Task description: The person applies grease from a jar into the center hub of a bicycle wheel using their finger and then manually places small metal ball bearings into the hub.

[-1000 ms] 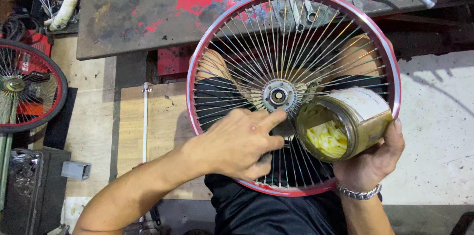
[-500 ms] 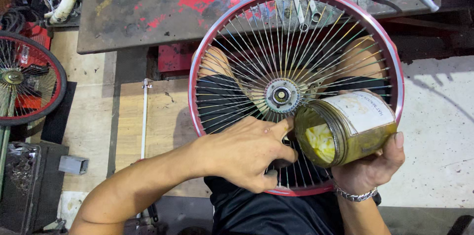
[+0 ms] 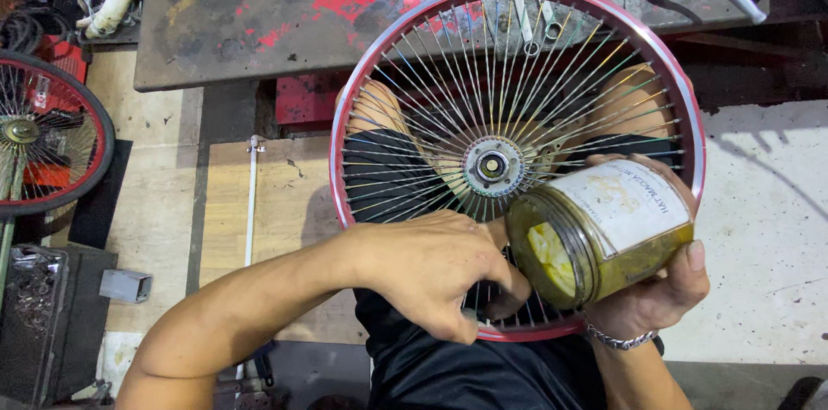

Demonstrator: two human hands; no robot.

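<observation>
Jar (image 3: 604, 237) tilted sideways, mouth toward left hand (image 3: 431, 268).

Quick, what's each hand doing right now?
Left hand: curled, fingers dipping toward the open jar; holding nothing visible.
Right hand: closed around the jar.

A worn metal workbench (image 3: 259, 22) (red paint flaking) stands over pale concrete floor (image 3: 768, 229).

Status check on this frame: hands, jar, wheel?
Right hand grips open jar, tilted. Left hand at jar mouth, fingertips hidden. Spoked wheel flat on lap.
</observation>
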